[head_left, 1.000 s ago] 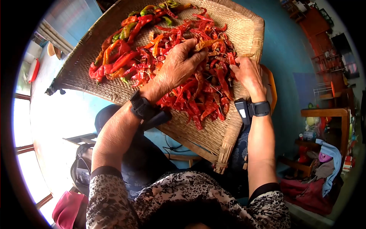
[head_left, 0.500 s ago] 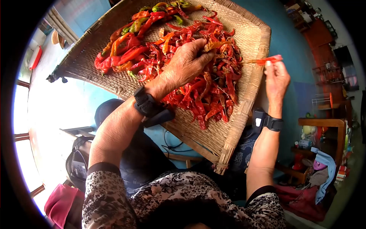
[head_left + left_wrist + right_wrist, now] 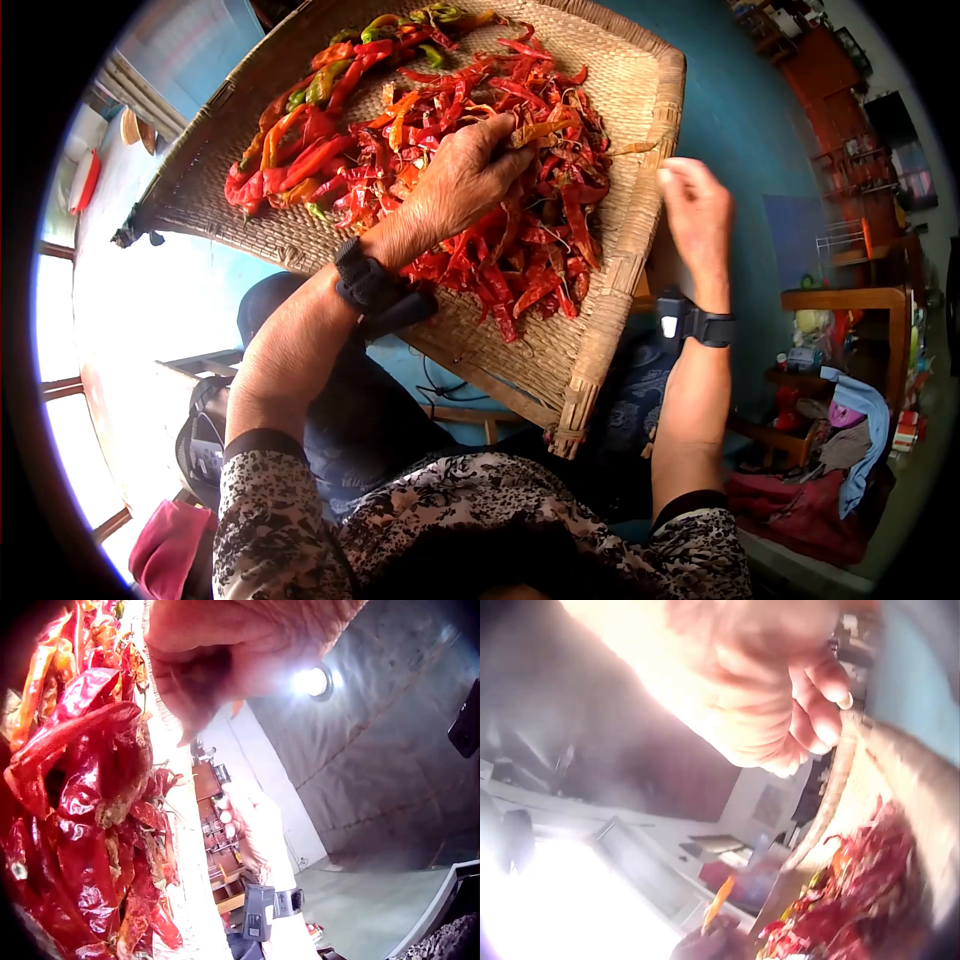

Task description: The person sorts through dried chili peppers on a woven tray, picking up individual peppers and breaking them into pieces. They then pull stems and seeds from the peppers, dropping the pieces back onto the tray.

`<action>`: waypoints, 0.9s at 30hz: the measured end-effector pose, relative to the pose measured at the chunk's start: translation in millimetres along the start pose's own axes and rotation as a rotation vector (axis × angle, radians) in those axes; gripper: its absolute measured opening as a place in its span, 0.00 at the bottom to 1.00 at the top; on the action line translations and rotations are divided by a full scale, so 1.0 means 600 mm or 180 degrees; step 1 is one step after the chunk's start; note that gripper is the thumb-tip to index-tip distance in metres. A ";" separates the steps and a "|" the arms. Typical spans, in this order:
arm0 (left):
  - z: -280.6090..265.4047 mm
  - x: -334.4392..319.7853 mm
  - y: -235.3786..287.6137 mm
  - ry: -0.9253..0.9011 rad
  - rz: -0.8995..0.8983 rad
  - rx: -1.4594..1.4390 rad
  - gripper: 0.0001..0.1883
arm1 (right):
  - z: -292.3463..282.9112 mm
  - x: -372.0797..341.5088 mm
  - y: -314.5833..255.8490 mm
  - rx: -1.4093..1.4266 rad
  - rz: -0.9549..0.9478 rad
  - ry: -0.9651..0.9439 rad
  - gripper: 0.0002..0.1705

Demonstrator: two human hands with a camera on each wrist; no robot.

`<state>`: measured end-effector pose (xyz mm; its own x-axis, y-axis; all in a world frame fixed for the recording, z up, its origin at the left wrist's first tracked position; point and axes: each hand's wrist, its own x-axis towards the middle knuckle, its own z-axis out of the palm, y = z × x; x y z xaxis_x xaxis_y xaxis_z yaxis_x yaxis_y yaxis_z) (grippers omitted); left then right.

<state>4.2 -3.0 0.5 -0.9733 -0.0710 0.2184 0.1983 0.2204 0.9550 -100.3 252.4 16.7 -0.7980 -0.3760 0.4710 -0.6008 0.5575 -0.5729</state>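
Note:
My left hand [image 3: 462, 180] pinches a wrinkled orange chili pepper [image 3: 543, 130] above a heap of dried red chilies [image 3: 540, 240]. The orange chili [image 3: 718, 898] also shows, sticking up from that hand, in the right wrist view. Just outside the right rim of a woven tray [image 3: 640, 235] is my right hand [image 3: 698, 215], its fingers loosely bent. No chili shows in the right hand [image 3: 810, 712] in the right wrist view. A thin yellowish dried piece [image 3: 632, 148] lies on the tray near the rim.
Fresher red, orange and green peppers [image 3: 310, 160] lie along the tray's left side. The tray sits over the person's lap, near a blue surface [image 3: 740, 110]. At right, a wooden chair [image 3: 850, 298] bears clothes; a pink cloth [image 3: 172, 545] is at lower left.
My right hand went from the tray's right edge outward with a red chili, then came back a little toward the rim; the chili no longer shows. The left hand keeps its orange chili.

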 end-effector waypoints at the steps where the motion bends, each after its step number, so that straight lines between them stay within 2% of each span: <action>1: -0.002 0.001 0.007 -0.0149 -0.0195 0.0088 0.08 | 0.014 -0.003 -0.027 0.0126 -0.0317 -0.0341 0.08; 2: -0.001 0.001 0.011 -0.0303 -0.0390 0.0174 0.09 | 0.028 -0.006 -0.037 0.0062 -0.0561 -0.0654 0.08; 3: 0.004 0.000 0.009 -0.0331 -0.0389 0.0181 0.09 | 0.040 -0.011 -0.055 0.0233 -0.0525 -0.0935 0.09; 4: 0.009 -0.001 0.006 -0.0103 -0.0311 -0.0062 0.08 | 0.045 -0.009 -0.059 0.0018 -0.0119 -0.1573 0.12; 5: 0.012 -0.001 0.003 0.0129 -0.0230 -0.0308 0.07 | 0.049 -0.006 -0.063 -0.0419 -0.0027 -0.1874 0.12; 6: 0.012 0.000 0.002 0.0112 -0.0217 -0.0309 0.07 | 0.052 -0.004 -0.067 -0.0863 0.0061 -0.2172 0.13; 7: 0.009 0.000 0.001 0.0128 -0.0165 -0.0219 0.07 | 0.057 -0.008 -0.066 -0.0621 -0.0020 -0.2081 0.16; 8: 0.006 -0.001 -0.002 0.0147 -0.0117 -0.0132 0.07 | 0.067 -0.013 -0.067 -0.0443 -0.0376 -0.1761 0.18; 11: 0.000 -0.004 0.005 0.0122 -0.0182 -0.0137 0.07 | 0.066 -0.016 -0.072 -0.0374 -0.0074 -0.1912 0.15; 13: -0.004 -0.008 0.008 0.0133 -0.0277 -0.0159 0.07 | 0.066 -0.020 -0.065 0.0453 0.0338 -0.1878 0.13; 18: -0.008 -0.009 0.004 0.0216 -0.0153 -0.0014 0.07 | 0.029 -0.016 -0.061 0.1908 0.0487 -0.1614 0.15; 20: -0.006 -0.007 0.001 0.0198 -0.0183 -0.0002 0.07 | 0.022 -0.016 -0.055 0.2057 0.0711 -0.1654 0.16; 23: -0.001 -0.002 -0.002 0.0163 -0.0194 0.0006 0.07 | 0.012 -0.021 -0.035 0.2195 0.0700 -0.1478 0.17; 24: 0.001 -0.002 -0.003 0.0166 -0.0195 -0.0002 0.07 | 0.001 -0.021 -0.039 0.2518 0.0706 -0.1346 0.17; 26: 0.003 -0.002 0.005 0.0132 -0.0238 0.0000 0.07 | -0.016 -0.017 -0.019 0.2452 0.0616 -0.0780 0.15; 27: 0.005 -0.001 0.008 0.0101 -0.0273 0.0007 0.07 | -0.026 -0.014 -0.007 0.2121 0.0647 -0.0454 0.14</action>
<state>5.7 0.9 4.5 -0.9825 -0.1204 0.1420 0.1140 0.2143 0.9701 -90.2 264.4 25.6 -0.8684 -0.4310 0.2450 -0.3040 0.0727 -0.9499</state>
